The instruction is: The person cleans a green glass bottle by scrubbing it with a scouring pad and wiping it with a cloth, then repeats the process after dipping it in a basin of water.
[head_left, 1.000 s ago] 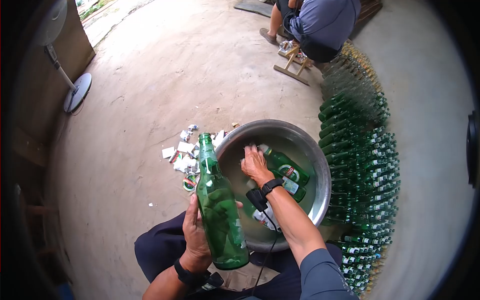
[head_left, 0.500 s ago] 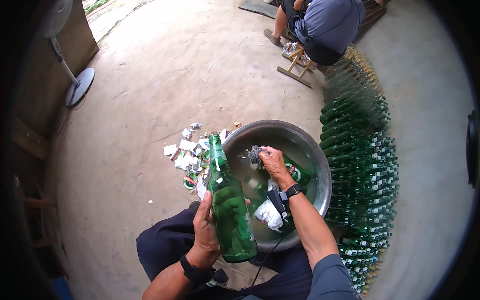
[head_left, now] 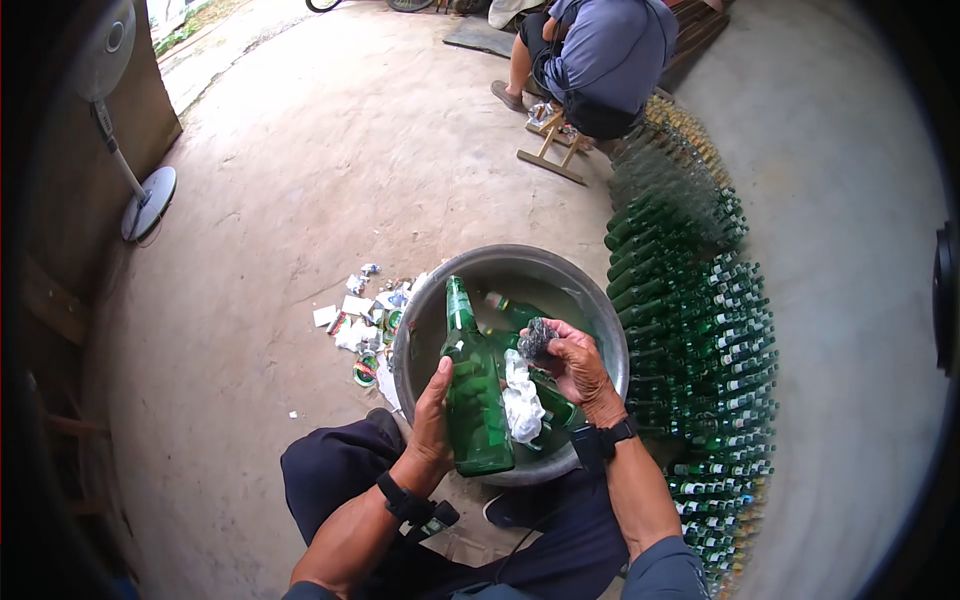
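A green glass bottle (head_left: 476, 410) stands nearly upright over the near left part of a metal basin (head_left: 403, 350), its neck pointing away from me. My left hand (head_left: 432, 425) is closed around its lower body, the thumb along the left side. In my right hand (head_left: 582, 372) is a dark grey scouring pad (head_left: 538, 341), pinched in the fingers to the right of the bottle and apart from it. Cloudy water fills part of the basin, with several green bottles (head_left: 520, 313) lying in it. A wet white clump (head_left: 521, 402) rests between the held bottle and my right hand.
Torn labels and paper scraps (head_left: 362, 325) litter the floor left of the basin. Rows of green bottles (head_left: 690, 350) line the right side. A person (head_left: 615, 60) sits beyond, near a small wooden stool (head_left: 552, 155). A fan (head_left: 150, 200) stands far left.
My right hand has drawn the scouring pad back closer to me and to the bottle. The bottle now sits farther over the basin. The whole view has shifted a little.
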`<action>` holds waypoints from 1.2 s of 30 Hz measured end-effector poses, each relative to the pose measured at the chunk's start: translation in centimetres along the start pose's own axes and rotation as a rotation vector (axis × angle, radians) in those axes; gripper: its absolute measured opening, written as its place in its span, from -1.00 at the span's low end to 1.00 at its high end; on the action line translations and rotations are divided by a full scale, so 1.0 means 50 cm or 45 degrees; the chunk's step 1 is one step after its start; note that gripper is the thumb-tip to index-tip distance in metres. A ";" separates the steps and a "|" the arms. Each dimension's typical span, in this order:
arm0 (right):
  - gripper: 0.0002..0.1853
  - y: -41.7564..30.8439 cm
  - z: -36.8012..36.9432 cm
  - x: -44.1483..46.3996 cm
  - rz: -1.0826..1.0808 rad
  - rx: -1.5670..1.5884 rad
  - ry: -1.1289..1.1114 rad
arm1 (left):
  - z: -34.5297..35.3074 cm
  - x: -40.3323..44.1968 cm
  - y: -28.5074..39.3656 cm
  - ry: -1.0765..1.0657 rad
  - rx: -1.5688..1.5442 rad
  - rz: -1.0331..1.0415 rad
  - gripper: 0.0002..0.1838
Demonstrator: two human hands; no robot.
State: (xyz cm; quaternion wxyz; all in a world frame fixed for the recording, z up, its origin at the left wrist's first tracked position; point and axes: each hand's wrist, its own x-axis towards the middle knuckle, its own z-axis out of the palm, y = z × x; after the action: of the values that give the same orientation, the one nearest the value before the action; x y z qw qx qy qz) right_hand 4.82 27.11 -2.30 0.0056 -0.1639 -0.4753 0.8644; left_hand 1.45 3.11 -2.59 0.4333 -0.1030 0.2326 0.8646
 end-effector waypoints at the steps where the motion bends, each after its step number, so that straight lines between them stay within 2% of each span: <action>1: -0.56 -0.015 0.021 -0.018 -0.024 -0.068 -0.020 | -0.004 0.005 -0.005 0.006 0.023 -0.015 -0.38; 4: -0.53 -0.031 0.046 -0.050 -0.070 -0.209 -0.062 | -0.007 0.015 -0.017 0.058 0.045 0.010 -0.44; 5: -0.52 -0.032 0.055 -0.058 -0.107 -0.435 -0.052 | -0.005 0.014 -0.019 0.056 0.049 0.007 -0.44; 7: -0.50 -0.048 0.090 -0.081 -0.171 -0.897 -0.054 | 0.016 0.010 -0.013 0.009 -0.025 -0.047 -0.57; 10: -0.47 -0.043 0.121 -0.095 -0.286 -1.067 0.016 | 0.029 0.014 -0.023 0.038 -0.079 -0.002 -0.61; 14: -0.37 -0.047 0.124 -0.115 -0.314 -1.091 -0.030 | 0.031 0.013 -0.017 0.007 -0.021 -0.007 -0.61; 18: -0.37 -0.047 0.128 -0.121 -0.390 -1.236 0.043 | 0.028 0.019 -0.026 -0.044 -0.034 -0.051 -0.58; 20: -0.41 -0.029 0.111 -0.106 -0.391 -1.081 0.135 | 0.021 0.025 -0.032 -0.092 -0.047 -0.042 -0.56; 22: -0.48 -0.035 0.119 -0.104 -0.404 -1.093 0.152 | 0.023 0.029 -0.033 -0.101 -0.056 -0.068 -0.44; 31: -0.62 -0.033 0.129 -0.096 -0.307 -0.884 0.180 | 0.020 0.032 -0.032 -0.112 -0.036 -0.084 -0.44; 34: -0.66 -0.029 0.130 -0.091 -0.390 -0.964 0.223 | 0.025 0.030 -0.037 -0.085 -0.009 -0.087 -0.46; 36: -0.68 -0.025 0.128 -0.085 -0.575 -1.058 0.270 | 0.033 0.026 -0.037 -0.072 -0.005 -0.081 -0.47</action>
State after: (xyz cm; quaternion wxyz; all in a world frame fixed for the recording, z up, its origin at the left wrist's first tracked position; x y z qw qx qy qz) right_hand 6.79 21.85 3.10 0.1755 -0.1321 -0.8007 0.5573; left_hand 2.17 5.78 -2.26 0.4666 -0.0867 0.2153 0.8535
